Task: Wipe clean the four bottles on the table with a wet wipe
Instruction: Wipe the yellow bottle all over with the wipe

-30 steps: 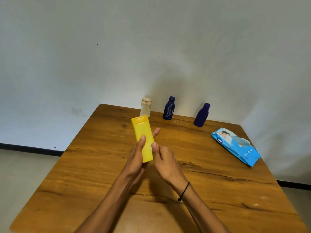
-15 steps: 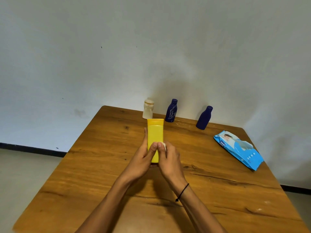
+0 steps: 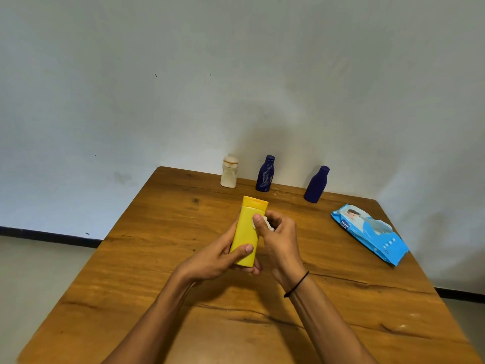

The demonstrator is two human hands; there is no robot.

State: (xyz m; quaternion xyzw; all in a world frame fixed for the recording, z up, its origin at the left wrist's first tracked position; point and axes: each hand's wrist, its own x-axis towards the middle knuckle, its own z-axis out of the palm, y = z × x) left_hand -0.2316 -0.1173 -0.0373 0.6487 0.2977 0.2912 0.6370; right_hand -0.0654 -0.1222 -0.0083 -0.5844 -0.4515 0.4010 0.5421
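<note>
My left hand (image 3: pixel 220 260) grips the lower end of a yellow bottle (image 3: pixel 248 228), held above the middle of the wooden table (image 3: pixel 162 248). My right hand (image 3: pixel 279 239) pinches a small white wet wipe (image 3: pixel 266 222) against the bottle's right side near its cap; most of the wipe is hidden under the fingers. At the table's far edge stand a cream bottle (image 3: pixel 229 172), a dark blue bottle (image 3: pixel 265 173) with pale smears, and a second dark blue bottle (image 3: pixel 316 184).
A blue pack of wet wipes (image 3: pixel 370 232) lies near the table's right edge. A white wall rises right behind the far edge. Floor drops away to the left of the table.
My left hand slid down to the bottle's lower end. My right hand moved up toward the cap with the wipe. The bottle now tilts slightly.
</note>
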